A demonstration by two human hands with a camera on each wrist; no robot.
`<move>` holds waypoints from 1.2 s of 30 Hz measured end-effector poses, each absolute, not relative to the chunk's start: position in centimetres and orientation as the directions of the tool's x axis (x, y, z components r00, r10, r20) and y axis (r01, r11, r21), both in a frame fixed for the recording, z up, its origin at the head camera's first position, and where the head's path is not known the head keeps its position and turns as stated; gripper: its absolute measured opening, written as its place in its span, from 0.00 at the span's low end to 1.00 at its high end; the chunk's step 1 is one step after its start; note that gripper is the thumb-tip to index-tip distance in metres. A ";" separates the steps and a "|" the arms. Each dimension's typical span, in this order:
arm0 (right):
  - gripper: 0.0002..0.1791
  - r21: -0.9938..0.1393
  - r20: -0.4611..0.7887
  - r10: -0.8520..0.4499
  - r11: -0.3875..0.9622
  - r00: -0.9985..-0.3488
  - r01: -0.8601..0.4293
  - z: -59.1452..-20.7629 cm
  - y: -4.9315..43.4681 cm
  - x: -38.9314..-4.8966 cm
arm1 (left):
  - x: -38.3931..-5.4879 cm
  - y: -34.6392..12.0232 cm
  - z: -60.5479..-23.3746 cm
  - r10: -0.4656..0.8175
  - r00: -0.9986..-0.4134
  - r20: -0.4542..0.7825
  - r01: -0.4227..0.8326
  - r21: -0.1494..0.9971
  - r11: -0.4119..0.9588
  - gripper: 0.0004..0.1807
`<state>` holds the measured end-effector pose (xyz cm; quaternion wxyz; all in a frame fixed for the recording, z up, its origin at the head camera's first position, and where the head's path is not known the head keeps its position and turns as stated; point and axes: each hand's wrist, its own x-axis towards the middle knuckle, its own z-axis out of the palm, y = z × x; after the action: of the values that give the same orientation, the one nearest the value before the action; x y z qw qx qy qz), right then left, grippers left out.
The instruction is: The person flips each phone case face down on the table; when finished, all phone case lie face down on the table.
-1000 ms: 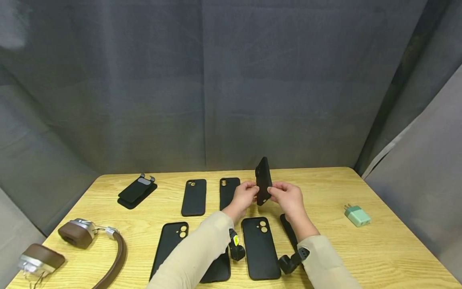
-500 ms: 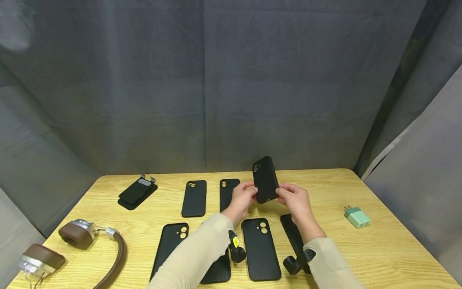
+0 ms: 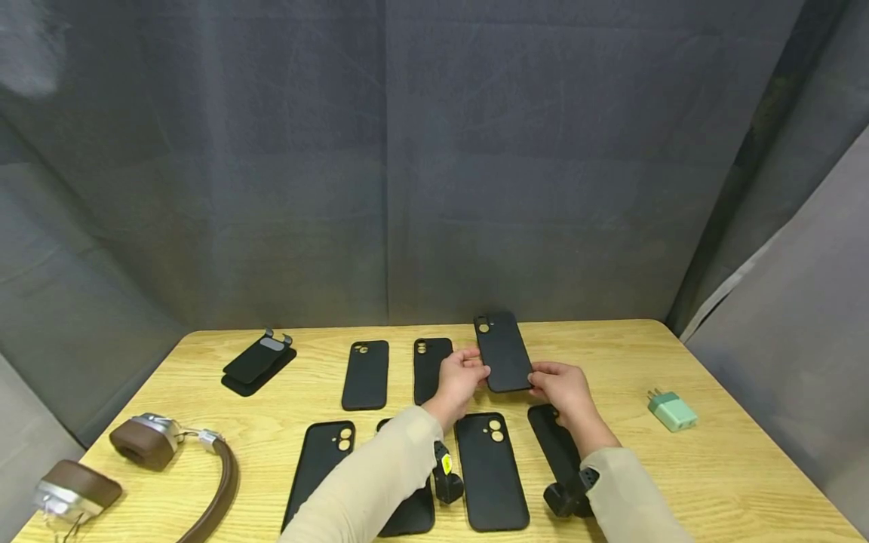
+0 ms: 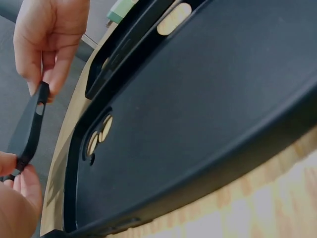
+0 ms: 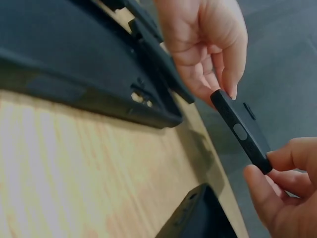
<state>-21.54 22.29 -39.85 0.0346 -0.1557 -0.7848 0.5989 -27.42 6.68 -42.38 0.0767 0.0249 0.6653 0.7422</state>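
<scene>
Held case [image 3: 504,354], change: tilt drops from near upright and edge-on one second ago, through a steep lean, to a shallower lean with the back turned up; the case also sits lower in the head view
Meaning: the motion reads as a lowering toward the desk [image 3: 753,467]; release appears not yet done, since both hands retain their hold
Left hand [image 3: 459,383]: thumb and fingers pinch the case at its left edge, toward the bottom
Right hand [image 3: 565,391]: thumb and fingers pinch the right edge, close to the bottom corner
Case position: far part of the desk, to the right of the right back case [image 3: 431,368] and the left back case [image 3: 365,375]; contact with the desk cannot be confirmed
Case facing: outer back toward the head camera, camera hole at upper left, as on both back cases; the front case [image 3: 492,471] instead shows its inside, hole at upper right
Case look: black, matte, plain back, rounded corners; the right wrist view shows an oval slot [image 5: 240,132] in the bottom edge and a raised rim [image 5: 249,110] on the back
</scene>
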 end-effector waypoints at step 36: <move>0.18 -0.745 -0.154 0.223 0.614 -0.963 0.261 -41.2 22.1 -23.8 | -26.8 7.5 -42.5 0.101 -0.990 -0.095 -0.043 0.905 0.423 0.24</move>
<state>-23.77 22.12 -41.18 -0.0228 -0.1349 -0.8981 0.4181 -26.81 7.48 -42.50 0.0673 0.0172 0.8408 0.5369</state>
